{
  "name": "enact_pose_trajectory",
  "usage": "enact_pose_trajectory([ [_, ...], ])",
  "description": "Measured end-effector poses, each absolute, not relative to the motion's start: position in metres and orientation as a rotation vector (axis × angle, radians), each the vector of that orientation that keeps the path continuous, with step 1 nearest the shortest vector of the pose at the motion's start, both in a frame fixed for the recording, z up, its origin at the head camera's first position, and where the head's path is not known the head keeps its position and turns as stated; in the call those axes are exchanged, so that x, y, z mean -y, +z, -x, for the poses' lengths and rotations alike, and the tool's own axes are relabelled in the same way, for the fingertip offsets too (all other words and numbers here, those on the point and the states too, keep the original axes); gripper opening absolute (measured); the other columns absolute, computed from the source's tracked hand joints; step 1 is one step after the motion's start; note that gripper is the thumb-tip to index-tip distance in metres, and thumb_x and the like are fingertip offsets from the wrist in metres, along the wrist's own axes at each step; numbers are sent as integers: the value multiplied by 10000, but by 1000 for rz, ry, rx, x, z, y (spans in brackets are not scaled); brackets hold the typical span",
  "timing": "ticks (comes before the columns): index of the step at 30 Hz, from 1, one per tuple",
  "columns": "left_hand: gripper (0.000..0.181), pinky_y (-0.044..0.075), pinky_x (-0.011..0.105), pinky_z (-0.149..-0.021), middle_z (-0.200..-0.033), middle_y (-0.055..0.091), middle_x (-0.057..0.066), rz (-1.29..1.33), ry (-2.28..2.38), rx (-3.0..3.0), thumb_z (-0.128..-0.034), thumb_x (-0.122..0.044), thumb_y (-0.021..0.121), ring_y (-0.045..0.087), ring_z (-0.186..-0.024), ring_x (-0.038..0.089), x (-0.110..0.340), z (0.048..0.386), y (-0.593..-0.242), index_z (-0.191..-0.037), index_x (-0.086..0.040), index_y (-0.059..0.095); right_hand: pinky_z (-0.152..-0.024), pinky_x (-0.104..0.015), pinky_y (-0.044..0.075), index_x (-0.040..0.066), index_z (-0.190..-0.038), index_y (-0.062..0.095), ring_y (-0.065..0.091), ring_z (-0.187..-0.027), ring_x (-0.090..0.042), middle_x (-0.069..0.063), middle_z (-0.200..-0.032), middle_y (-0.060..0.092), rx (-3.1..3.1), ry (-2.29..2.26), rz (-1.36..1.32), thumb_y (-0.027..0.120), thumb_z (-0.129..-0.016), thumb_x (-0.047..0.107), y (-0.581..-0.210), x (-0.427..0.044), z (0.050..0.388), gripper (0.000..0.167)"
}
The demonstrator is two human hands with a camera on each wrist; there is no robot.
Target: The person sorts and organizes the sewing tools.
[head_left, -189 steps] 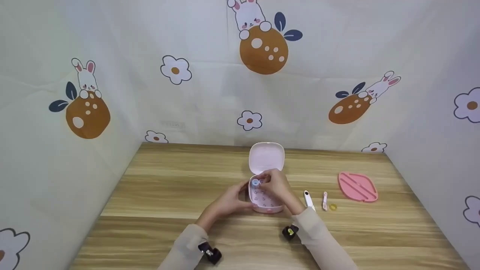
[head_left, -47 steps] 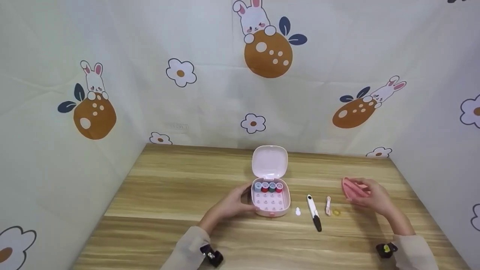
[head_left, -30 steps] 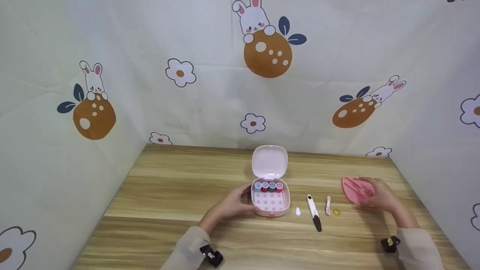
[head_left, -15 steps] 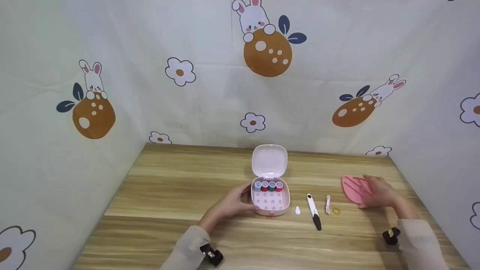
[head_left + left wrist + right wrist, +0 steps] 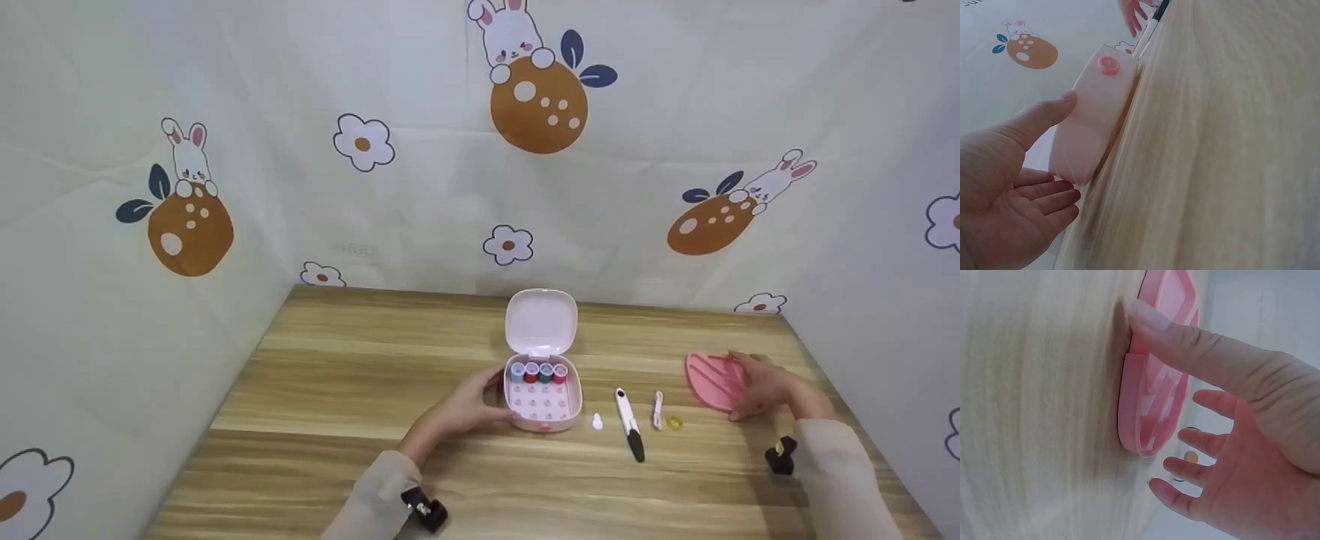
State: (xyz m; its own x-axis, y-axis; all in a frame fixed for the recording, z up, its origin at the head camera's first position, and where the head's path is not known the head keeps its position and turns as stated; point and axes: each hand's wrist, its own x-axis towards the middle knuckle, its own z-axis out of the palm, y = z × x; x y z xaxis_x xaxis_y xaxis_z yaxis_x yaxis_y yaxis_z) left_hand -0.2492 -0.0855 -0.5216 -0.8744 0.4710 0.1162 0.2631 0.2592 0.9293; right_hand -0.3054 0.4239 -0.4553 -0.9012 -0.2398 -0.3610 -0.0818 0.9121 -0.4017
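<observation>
White cloth [image 5: 420, 202] printed with rabbits and orange fruit rises behind the wood-grain tabletop [image 5: 360, 352]. The pale-pink rounded plastic box [image 5: 1092, 115] stands on it, lid open toward 12 o'clock. At its 8 o'clock, the left hand [image 5: 466, 409] rests its thumb against the box, fingers relaxed. The flat pink slotted plastic tray [image 5: 712, 390] lies at the box's 3 o'clock; the right hand [image 5: 766, 388] is at the tray's 3 o'clock edge, fingers spread wide, contact unclear. Toward the box's 4 o'clock lie a slim white-and-black tool [image 5: 627, 416] and a narrow pale-pink bundle [image 5: 658, 411]. Four blue, red and green thread spools [image 5: 532, 373] line the box's 12 o'clock end. Toward 4 o'clock also lie a yellow ring [image 5: 670, 424] and a white gourd-shaped piece [image 5: 597, 422].
</observation>
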Motion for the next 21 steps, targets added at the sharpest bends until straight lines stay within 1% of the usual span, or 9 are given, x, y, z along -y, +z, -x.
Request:
enact_pose_trajectory([
  [3,871,264,518,-1303,-1615,427,283,-694,1666,-2347,-848,-58,855,371,-1534,421,85,249,-522,-1567,97,389,-1130,-873,185,-145,-1579,118,91,-1375,-793,-549,-1510,25,-2620,-527,189,931,-773,192,-454,-425,308,1193],
  [8,891,272,494,-1305,-1626,427,258,-661,1643,-2364,-851,-100,865,378,-1538,391,86,249,-521,-1584,65,386,-1132,-881,146,-129,-1589,91,44,-1380,-807,-551,-1514,-15,-2598,-507,162,947,-764,246,-455,-428,312,1246],
  [11,897,276,478,-1307,-1633,424,245,-641,1637,-2362,-858,-114,864,374,-1544,375,86,249,-521,-1593,54,378,-1137,-883,118,-116,-1600,58,13,-1386,-807,-543,-1523,-49,-2580,-509,131,956,-754,252,-455,-428,314,1288],
  [14,890,281,492,-1303,-1625,425,264,-644,1637,-2359,-862,-107,860,376,-1539,395,86,248,-521,-1586,73,375,-1132,-885,146,-118,-1598,68,31,-1380,-813,-542,-1516,-33,-2584,-496,138,955,-762,268,-456,-429,314,1279],
  [18,887,282,508,-1299,-1617,422,286,-656,1635,-2364,-858,-85,857,379,-1530,421,86,248,-521,-1578,94,370,-1117,-876,220,-139,-1570,120,118,-1359,-813,-561,-1492,36,-2611,-483,176,959,-755,257,-457,-429,315,1235],
  [21,885,279,511,-1299,-1615,425,285,-669,1640,-2367,-855,-74,856,382,-1528,421,86,249,-522,-1577,94,372,-1119,-850,270,-115,-1562,166,171,-1356,-792,-564,-1496,71,-2631,-494,174,966,-726,237,-459,-430,316,1209],
])
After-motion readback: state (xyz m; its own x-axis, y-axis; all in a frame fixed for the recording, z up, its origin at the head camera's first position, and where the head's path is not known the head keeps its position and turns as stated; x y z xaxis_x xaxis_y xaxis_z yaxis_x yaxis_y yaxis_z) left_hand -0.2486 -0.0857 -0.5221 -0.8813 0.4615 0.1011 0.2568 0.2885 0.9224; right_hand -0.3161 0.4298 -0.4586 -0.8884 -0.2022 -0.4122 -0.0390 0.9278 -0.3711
